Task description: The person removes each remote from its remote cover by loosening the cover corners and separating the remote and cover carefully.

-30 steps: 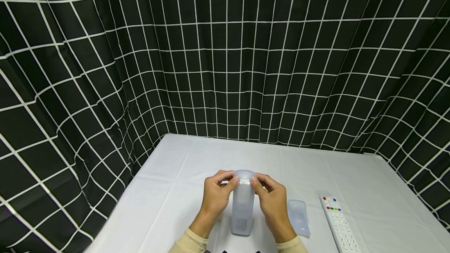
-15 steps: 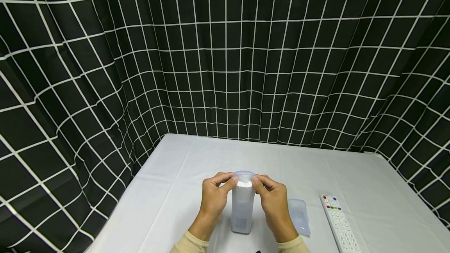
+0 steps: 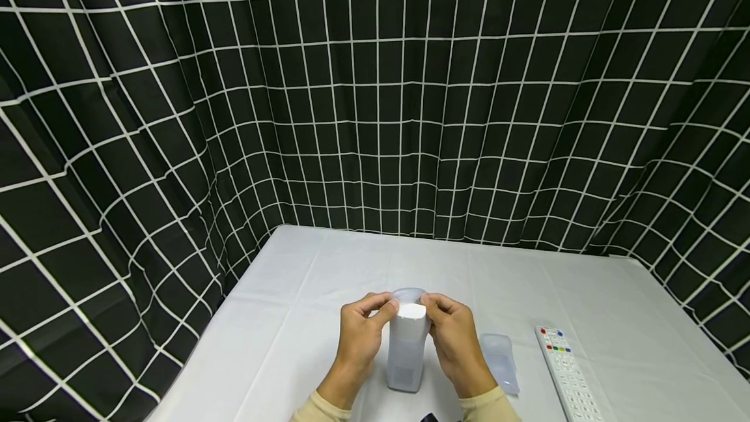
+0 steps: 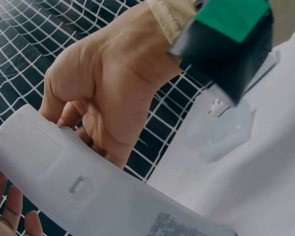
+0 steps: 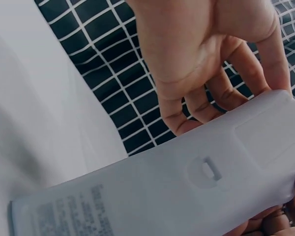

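Standing on end near the bench's (image 3: 305,292) front edge, the sleeved remote (image 3: 407,350) is pinched at its top by left hand (image 3: 359,334) and right hand (image 3: 452,337) fingers. Right of it lie a spare silicone cover (image 3: 499,362), then a white remote (image 3: 566,373).

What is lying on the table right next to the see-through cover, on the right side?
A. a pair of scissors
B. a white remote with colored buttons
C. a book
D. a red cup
B: in the head view a white remote with colored buttons lies flat on the table, just right of the see-through cover.
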Available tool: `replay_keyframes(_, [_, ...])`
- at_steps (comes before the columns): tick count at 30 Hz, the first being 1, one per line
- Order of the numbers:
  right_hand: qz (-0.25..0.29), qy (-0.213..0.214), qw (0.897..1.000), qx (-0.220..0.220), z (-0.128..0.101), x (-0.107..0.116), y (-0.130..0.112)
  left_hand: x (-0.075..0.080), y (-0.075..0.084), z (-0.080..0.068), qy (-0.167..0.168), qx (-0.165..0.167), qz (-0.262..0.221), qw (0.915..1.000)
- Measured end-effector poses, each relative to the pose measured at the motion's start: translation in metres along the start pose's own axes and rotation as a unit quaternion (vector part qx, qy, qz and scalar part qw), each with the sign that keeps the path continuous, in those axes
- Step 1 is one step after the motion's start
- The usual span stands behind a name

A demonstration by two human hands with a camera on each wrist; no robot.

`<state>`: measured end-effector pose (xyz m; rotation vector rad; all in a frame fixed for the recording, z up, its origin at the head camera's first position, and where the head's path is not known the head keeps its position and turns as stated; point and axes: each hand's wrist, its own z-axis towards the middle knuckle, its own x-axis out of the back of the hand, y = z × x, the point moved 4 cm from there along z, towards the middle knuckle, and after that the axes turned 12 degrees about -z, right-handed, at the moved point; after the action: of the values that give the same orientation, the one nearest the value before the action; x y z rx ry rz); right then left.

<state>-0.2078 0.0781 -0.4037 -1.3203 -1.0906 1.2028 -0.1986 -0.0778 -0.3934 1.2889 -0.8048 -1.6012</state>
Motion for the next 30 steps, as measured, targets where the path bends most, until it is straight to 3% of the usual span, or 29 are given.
replay_keyframes(7, [-0.003, -0.017, 0.999, -0.034, 0.003, -0.003, 0.007, 0.000, -0.003, -0.002, 0.018, 0.007, -0.003, 0.9998])
replay_keyframes(11, [-0.037, 0.004, 0.999, -0.030, 0.002, -0.001, 0.008, 0.000, -0.004, -0.003, 0.021, 0.015, -0.006, 0.9997])
replay_keyframes(17, [-0.151, 0.072, 0.986, 0.024, -0.002, 0.004, 0.001, -0.001, -0.003, -0.004, 0.019, 0.014, -0.013, 0.9996])
replay_keyframes(20, [-0.182, 0.088, 0.978, 0.050, -0.006, 0.004, -0.003, -0.001, -0.003, -0.004, 0.023, 0.015, -0.018, 0.9995])
replay_keyframes(26, [-0.200, 0.095, 0.972, 0.083, -0.014, 0.004, -0.009, -0.002, -0.005, -0.004, 0.047, 0.019, -0.025, 0.9984])
replay_keyframes(30, [-0.207, 0.098, 0.961, 0.155, -0.021, 0.000, -0.016, -0.001, -0.005, -0.004, 0.054, 0.026, -0.020, 0.9980])
